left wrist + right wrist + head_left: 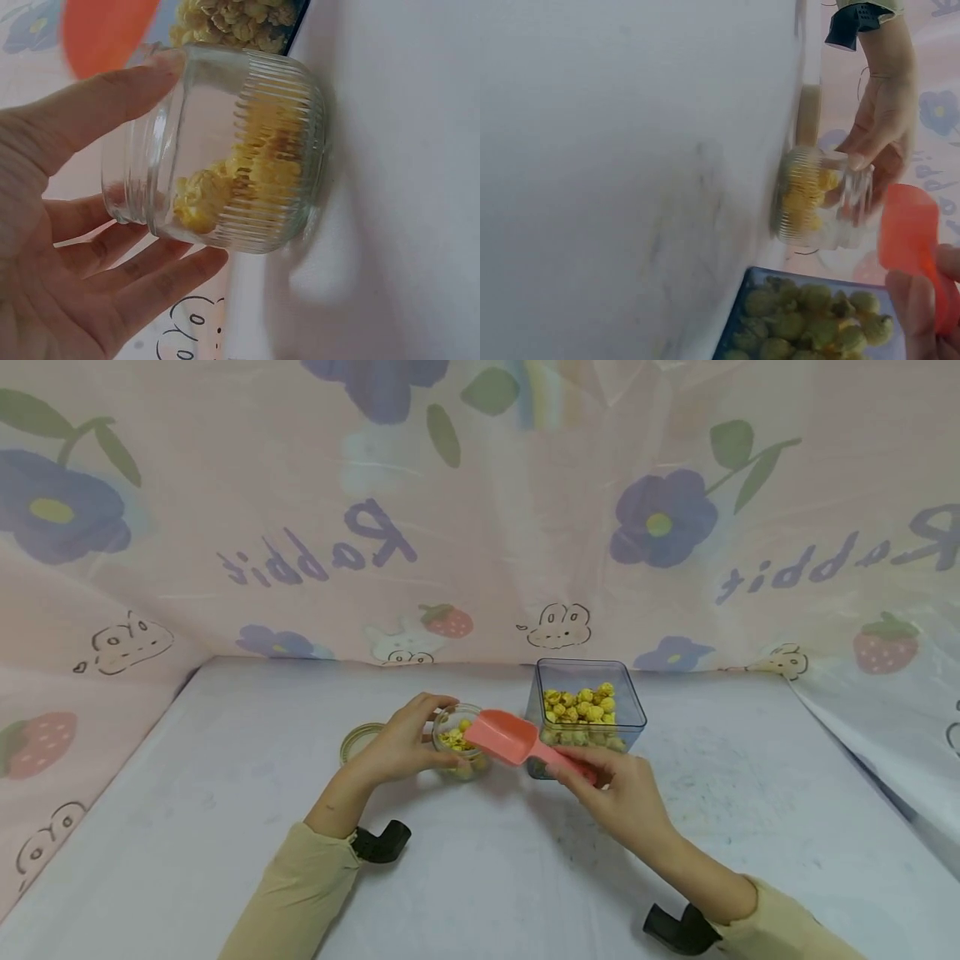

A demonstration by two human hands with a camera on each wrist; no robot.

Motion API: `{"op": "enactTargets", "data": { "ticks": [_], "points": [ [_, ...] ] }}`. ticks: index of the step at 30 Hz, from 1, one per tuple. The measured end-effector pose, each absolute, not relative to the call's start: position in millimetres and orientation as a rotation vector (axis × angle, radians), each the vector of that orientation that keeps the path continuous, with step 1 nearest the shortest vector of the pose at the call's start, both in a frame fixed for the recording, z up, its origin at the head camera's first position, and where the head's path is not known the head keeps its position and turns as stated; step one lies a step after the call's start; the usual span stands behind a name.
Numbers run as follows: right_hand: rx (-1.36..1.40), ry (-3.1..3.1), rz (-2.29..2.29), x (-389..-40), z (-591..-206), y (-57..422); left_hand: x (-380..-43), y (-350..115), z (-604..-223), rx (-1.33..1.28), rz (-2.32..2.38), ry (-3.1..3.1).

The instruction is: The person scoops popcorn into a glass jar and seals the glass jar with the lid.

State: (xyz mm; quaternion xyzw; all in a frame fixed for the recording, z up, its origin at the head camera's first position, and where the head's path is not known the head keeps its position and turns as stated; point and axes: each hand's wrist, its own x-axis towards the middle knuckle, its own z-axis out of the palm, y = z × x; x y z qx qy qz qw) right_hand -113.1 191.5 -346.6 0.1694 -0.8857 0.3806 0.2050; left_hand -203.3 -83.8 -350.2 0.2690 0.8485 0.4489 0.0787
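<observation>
My left hand [401, 745] grips a small clear glass jar [214, 127], thumb on one side and fingers on the other. The jar is upright on the table, its ribbed lower part holding some yellow popcorn [259, 169]. My right hand [626, 789] holds a pink plastic scoop [504, 737] by its handle. The scoop's tilted bowl overlaps the jar's mouth in the head view, and no popcorn shows in it. Right of the jar stands a clear square container [591, 672] with many popcorn balls [585, 706] inside; the scoop handle passes before its front corner.
A round gold-rimmed lid [347, 747] lies left of the jar, partly hidden by my left hand. Black devices [384, 842] are strapped at both wrists. Behind the white-covered table [480, 893] hangs a pink printed curtain [480, 527].
</observation>
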Motion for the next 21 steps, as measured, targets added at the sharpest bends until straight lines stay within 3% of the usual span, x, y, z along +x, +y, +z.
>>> {"op": "enactTargets", "data": {
  "ticks": [21],
  "points": [
    [0.482,-2.271,1.119,-109.7,-318.9,211.0,-203.6,-81.0,-344.0,0.807,1.168,2.626]
  ]
}}
